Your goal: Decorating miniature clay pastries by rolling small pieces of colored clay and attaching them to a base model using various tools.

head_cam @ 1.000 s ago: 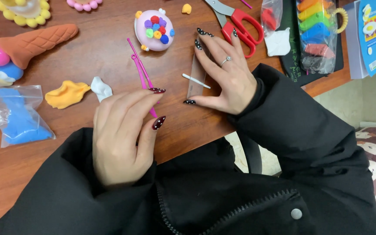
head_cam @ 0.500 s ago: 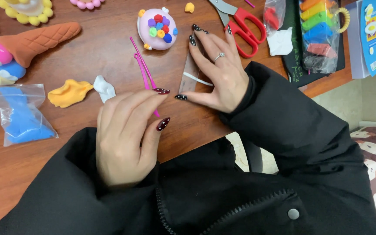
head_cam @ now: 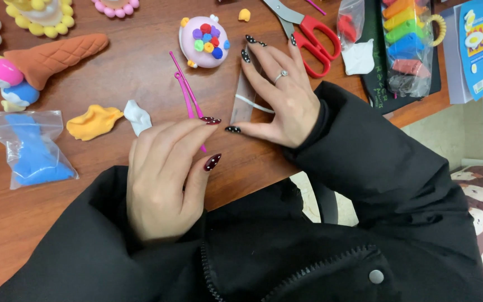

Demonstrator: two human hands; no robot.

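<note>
seemingly to keep it from sliding, the right hand (head_cam: 286,100) is pressing flat, fingers spread, on a clear plastic sheet (head_cam: 244,100) bearing a thin white clay strip (head_cam: 252,104), while the left hand (head_cam: 163,173), fingers loosely curled and empty, is touching the pink tool (head_cam: 188,98).

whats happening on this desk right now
A person in a black jacket is at a wooden table strewn with modelling clay pieces. The right hand lies flat on a small clear sheet with a thin white clay strip on it. The left hand has its fingertips at a pink tool. Red scissors and a bag of blue clay lie nearby.
</note>
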